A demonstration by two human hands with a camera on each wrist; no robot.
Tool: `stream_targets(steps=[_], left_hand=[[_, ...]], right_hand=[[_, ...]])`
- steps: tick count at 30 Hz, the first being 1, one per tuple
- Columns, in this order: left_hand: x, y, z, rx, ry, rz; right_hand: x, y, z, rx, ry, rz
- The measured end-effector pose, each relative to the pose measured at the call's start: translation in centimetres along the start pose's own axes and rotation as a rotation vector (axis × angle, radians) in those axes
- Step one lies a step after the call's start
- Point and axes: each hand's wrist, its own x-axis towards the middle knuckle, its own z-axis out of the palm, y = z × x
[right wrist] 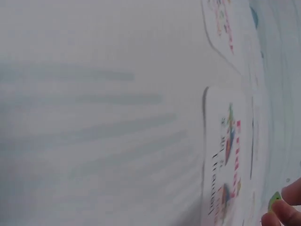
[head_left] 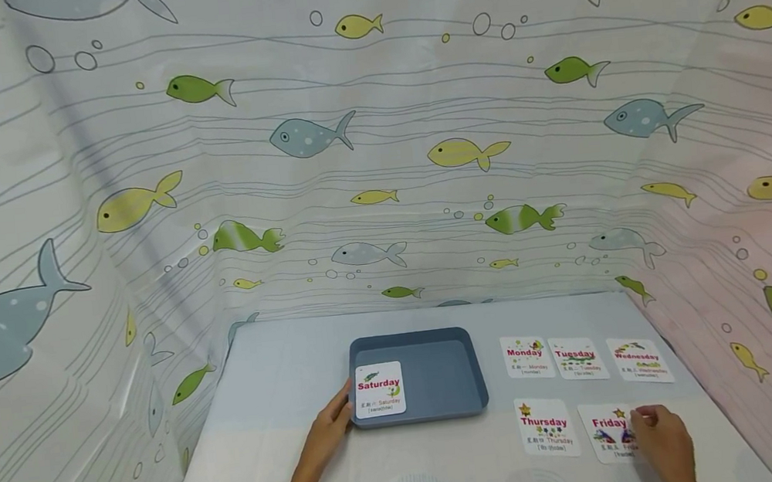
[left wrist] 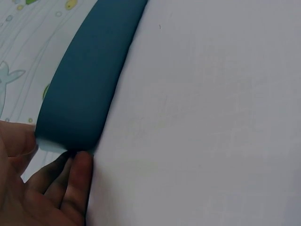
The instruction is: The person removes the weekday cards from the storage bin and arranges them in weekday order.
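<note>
My left hand [head_left: 328, 425] grips the left side of a blue-grey tray [head_left: 444, 414], near its front corner. In the left wrist view, the thumb and fingers lie about the end of the tray's side wall [left wrist: 89, 80]. A Saturday card [head_left: 380, 389] lies inside the tray at the left. Over the right edge of the Friday card [head_left: 603, 437] is my right hand [head_left: 667, 443], fingers bent. In the right wrist view, a small gap shows between thumb and fingertips [right wrist: 284, 212], with no card visible between them; the Friday card lies flat beside them.
Right of the tray, the Monday card [head_left: 527, 357], Tuesday card [head_left: 578, 359] and Wednesday card [head_left: 639, 361] form a back row. The Thursday card [head_left: 546, 427] lies in front, left of Friday. Fish-patterned cloth [head_left: 370, 219] walls the pale table [head_left: 285, 351] at back and sides.
</note>
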Motion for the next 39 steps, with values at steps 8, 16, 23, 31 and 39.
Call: stream_targets(steps=[8,16,23,31,39], left_hand=[[0.0,0.2,0.0,0.010,0.004,0.003],[-0.1,0.2,0.1,0.012,0.001,-0.007],[-0.3,0.5,0.0,-0.002,0.004,-0.014],[-0.3,0.3,0.0,0.016,0.009,-0.013],[-0.2,0.2,0.0,0.020,0.012,-0.021]], right_hand=[[-1.9,-4.0,0.0,0.040,0.003,-0.124],[-3.9,-7.0,1.1,0.085,-0.021,-0.234],[-5.0,-8.3,2.1,0.083,-0.055,-0.324],[-6.1,-9.6,3.2,0.101,-0.129,-0.412],[-7.7,-11.3,4.1,0.163,-0.175,-0.510]])
